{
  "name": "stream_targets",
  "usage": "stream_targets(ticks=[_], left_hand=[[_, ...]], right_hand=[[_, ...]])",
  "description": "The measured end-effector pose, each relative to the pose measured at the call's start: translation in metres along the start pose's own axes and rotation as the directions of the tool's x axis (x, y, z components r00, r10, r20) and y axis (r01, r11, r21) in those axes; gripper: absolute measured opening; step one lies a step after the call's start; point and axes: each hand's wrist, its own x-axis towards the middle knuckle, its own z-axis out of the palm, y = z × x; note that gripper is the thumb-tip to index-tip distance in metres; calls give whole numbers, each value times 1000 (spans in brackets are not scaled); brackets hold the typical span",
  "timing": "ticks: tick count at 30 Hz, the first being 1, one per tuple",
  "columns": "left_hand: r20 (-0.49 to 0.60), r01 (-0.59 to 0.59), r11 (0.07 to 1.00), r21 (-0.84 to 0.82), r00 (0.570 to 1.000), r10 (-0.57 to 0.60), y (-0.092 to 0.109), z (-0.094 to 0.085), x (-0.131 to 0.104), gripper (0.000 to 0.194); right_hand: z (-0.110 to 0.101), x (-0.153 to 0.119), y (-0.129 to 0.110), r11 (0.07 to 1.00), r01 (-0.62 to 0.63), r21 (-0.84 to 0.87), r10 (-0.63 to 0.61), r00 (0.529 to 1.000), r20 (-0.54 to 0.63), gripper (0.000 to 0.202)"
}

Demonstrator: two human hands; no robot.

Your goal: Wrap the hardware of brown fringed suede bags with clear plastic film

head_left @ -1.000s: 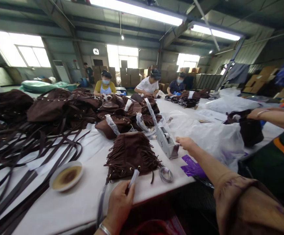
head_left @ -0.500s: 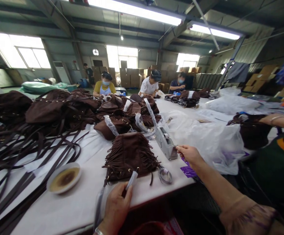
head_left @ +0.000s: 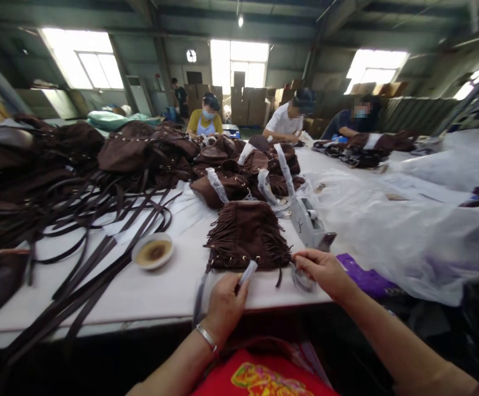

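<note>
A dark brown fringed bag [head_left: 248, 234] lies on the white table in front of me. Between the thumb and fingers of my left hand [head_left: 226, 300] is a plastic-wrapped strap [head_left: 248, 271], its pale end sticking up beside the bag's lower edge. My right hand [head_left: 321, 272] is pinched at the bag's lower right corner; whatever sits between its fingertips is too small to make out. Just below those fingertips lies a clear-wrapped coil [head_left: 303, 283], partly covered by the hand. Behind my right hand stands a grey tape dispenser [head_left: 309, 224].
A white dish of brownish liquid [head_left: 152, 251] sits left of the bag. Long brown straps [head_left: 94, 258] and piled brown bags [head_left: 128, 148] cover the left side. Clear plastic bags [head_left: 408, 236] and a purple packet [head_left: 365, 278] lie at right. Several people work across the table.
My right hand has left the tape dispenser and come to the bag's lower right corner, over the coil. My left hand keeps its grip on the strap. The view has turned right and downward.
</note>
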Motion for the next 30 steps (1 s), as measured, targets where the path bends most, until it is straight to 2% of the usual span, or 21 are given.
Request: stream_targets(ticks=[2,4,6,8,10,15,17,22,26,30], left_hand=[[7,0,1000,29,1000,0,1,1,-2,16],[26,-4,997,72,1000,2,1,2,-4,17],[39,-23,993,117,999,19,1,3,-7,19],[39,-54,987,149,998,48,0,3,-10,21],[40,-79,984,158,996,74,0,3,-11,21],[62,-59,987,147,997,50,-1,1,-12,22],[68,-54,987,150,997,44,-2,1,-12,22],[46,-72,983,168,997,65,-8,7,-17,23],[-23,-46,971,234,998,53,-11,11,-22,45],[59,-212,952,221,977,204,-12,8,-23,51]], right_hand=[[39,-14,-18,995,100,-19,-96,985,141,33],[74,-24,-33,985,167,-52,-154,967,205,32],[100,-29,-39,977,201,-65,-182,957,225,30],[114,-30,-38,973,220,-65,-200,952,230,26],[119,-29,-32,967,237,-87,-211,947,241,28],[117,-26,-22,941,298,-161,-246,928,280,56],[116,-24,-20,931,305,-200,-246,930,273,58],[117,-20,-14,953,203,-223,-144,956,257,63],[120,-18,-12,970,105,-218,-58,975,214,67],[123,-15,-14,959,81,-272,-30,982,185,65]])
